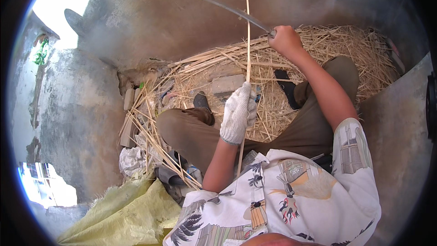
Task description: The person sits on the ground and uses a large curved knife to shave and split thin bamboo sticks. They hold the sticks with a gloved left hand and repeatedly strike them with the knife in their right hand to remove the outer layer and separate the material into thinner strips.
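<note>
My left hand (238, 111), in a white knitted glove, is closed around a long thin bamboo strip (248, 45). The strip stands almost straight away from me, its lower end running down past my forearm toward my shirt. Bare and closed, my right hand (285, 42) grips the handle of a long curved knife (230, 9). Its narrow blade points to the upper left and crosses the strip near the far end. Whether the edge touches the strip I cannot tell. Most of the handle is hidden in my fist.
Pale shavings and split strips (337, 48) cover the floor around my feet. A brick-like block (228, 84) lies between my legs. More strips (136, 123) lean at my left, near a yellow-green woven sack (127, 214). Walls (182, 23) stand close ahead and on both sides.
</note>
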`<state>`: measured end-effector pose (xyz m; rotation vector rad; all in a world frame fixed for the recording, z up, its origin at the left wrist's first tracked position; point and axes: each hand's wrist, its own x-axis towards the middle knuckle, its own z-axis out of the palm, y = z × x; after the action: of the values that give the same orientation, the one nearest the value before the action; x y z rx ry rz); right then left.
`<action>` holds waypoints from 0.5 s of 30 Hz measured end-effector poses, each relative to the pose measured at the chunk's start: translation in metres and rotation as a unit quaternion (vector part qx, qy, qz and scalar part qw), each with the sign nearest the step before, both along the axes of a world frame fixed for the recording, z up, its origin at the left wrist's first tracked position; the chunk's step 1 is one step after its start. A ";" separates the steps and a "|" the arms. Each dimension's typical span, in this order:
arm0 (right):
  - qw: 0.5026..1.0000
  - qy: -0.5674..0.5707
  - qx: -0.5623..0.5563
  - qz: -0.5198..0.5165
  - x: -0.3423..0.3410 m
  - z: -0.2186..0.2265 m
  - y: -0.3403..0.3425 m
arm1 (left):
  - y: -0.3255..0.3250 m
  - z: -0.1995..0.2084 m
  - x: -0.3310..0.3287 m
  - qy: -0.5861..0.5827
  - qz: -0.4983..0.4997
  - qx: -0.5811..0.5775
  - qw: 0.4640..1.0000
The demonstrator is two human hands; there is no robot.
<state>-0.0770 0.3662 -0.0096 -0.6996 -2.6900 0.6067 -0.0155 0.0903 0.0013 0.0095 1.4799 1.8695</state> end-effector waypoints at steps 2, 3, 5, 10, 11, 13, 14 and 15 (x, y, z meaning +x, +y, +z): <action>0.999 0.016 -0.028 -0.014 0.003 -0.006 0.009 | 0.003 0.002 0.003 -0.001 -0.002 -0.004 1.000; 1.000 0.028 -0.009 0.007 0.006 -0.011 0.004 | 0.005 0.002 0.003 -0.001 0.001 -0.005 1.000; 0.996 0.031 0.050 0.064 0.017 -0.017 -0.011 | 0.002 -0.001 -0.005 0.014 0.021 -0.022 0.999; 0.972 0.060 0.160 0.163 0.016 -0.026 -0.019 | 0.000 -0.004 -0.002 0.042 0.040 -0.051 0.997; 0.973 0.081 0.155 0.153 0.011 -0.024 -0.013 | 0.000 -0.004 -0.001 0.043 0.041 -0.054 0.997; 0.996 0.043 0.059 0.051 0.001 -0.014 0.002 | 0.003 -0.004 0.000 0.046 0.037 -0.052 0.997; 0.999 0.030 0.024 0.009 -0.002 -0.005 0.010 | 0.004 -0.001 0.002 0.042 0.032 -0.060 0.997; 0.999 0.016 -0.010 -0.033 -0.002 0.000 0.015 | 0.005 0.004 0.006 0.039 0.026 -0.067 0.997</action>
<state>-0.0793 0.3807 -0.0093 -0.7755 -2.6231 0.6246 -0.0092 0.0954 0.0057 -0.0198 1.6717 1.8253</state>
